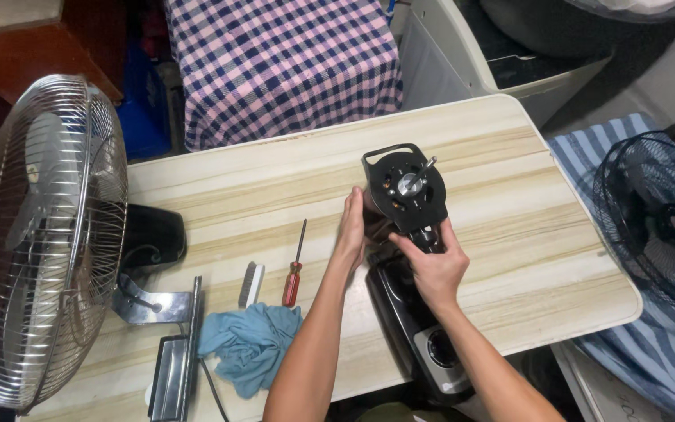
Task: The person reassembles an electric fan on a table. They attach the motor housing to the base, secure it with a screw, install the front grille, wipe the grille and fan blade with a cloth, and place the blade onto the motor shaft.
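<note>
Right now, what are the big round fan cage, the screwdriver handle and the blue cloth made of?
The fan cage looks like shiny metal wire: thin silver rings that gleam. The screwdriver handle seems to be red plastic, smooth and slightly see-through, on a dark metal shaft. The blue cloth looks like soft, matte fabric, since it lies crumpled in folds on the pale wood-grain table.

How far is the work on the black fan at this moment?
Done: the black fan's motor is bare, its shaft exposed; a black grille lies apart on the striped cloth at right. In hand: the left hand steadies the motor's side and the right hand grips the neck below it. Left: the red-handled screwdriver, brush and blue rag lie untouched on the table.
</note>
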